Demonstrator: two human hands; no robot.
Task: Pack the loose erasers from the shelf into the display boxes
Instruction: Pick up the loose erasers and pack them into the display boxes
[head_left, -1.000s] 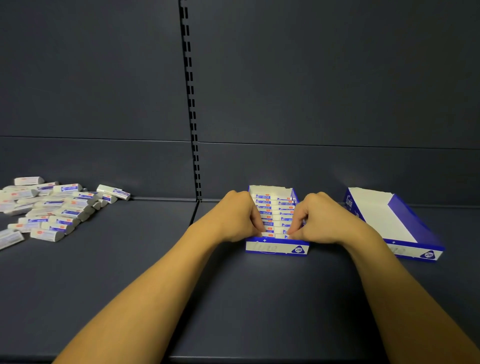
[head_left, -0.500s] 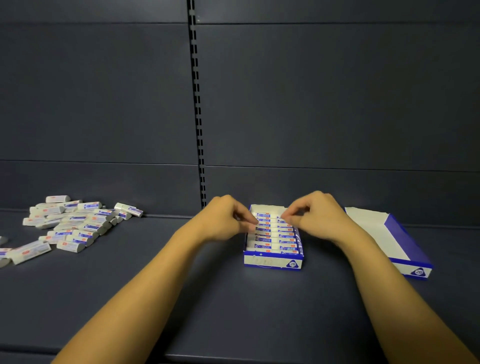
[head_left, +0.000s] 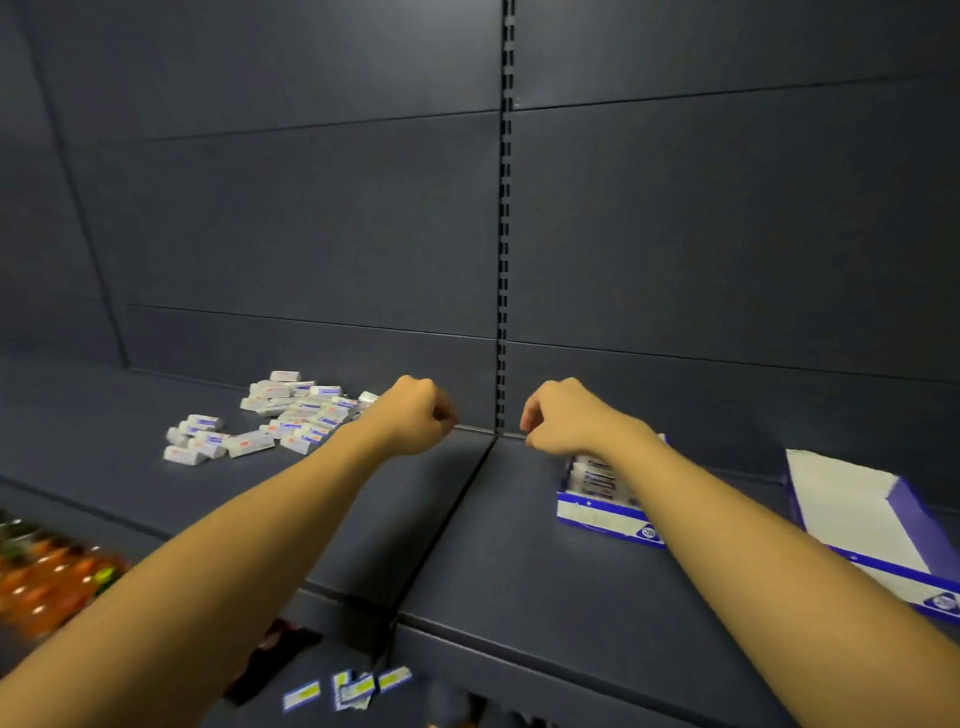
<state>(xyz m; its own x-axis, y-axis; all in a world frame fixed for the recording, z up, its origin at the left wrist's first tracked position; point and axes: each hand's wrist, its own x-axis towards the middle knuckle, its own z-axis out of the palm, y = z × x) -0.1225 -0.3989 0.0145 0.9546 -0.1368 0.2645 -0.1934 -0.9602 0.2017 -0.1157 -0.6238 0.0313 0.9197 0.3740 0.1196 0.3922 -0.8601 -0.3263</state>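
A pile of several loose white erasers (head_left: 291, 415) with blue and red labels lies on the dark shelf (head_left: 519, 582) at the back left. My left hand (head_left: 415, 415) hovers just right of the pile, fingers curled, nothing seen in it. My right hand (head_left: 556, 415) is also curled and holds nothing visible; it hangs over the back of the blue and white display box (head_left: 597, 512), which is filled with rows of erasers. My right forearm hides part of that box. A second display box (head_left: 852, 499) stands empty at the far right.
The dark back wall with its slotted upright (head_left: 503, 260) rises just behind both hands. Below the shelf's front edge are yellow price labels (head_left: 358, 688) and blurred orange goods (head_left: 47, 577) on a lower level at the left.
Both hands have lifted off the erasers in the filled box and moved left. The view has swung left, so the boxes now sit to the right and the pile is nearer the middle.
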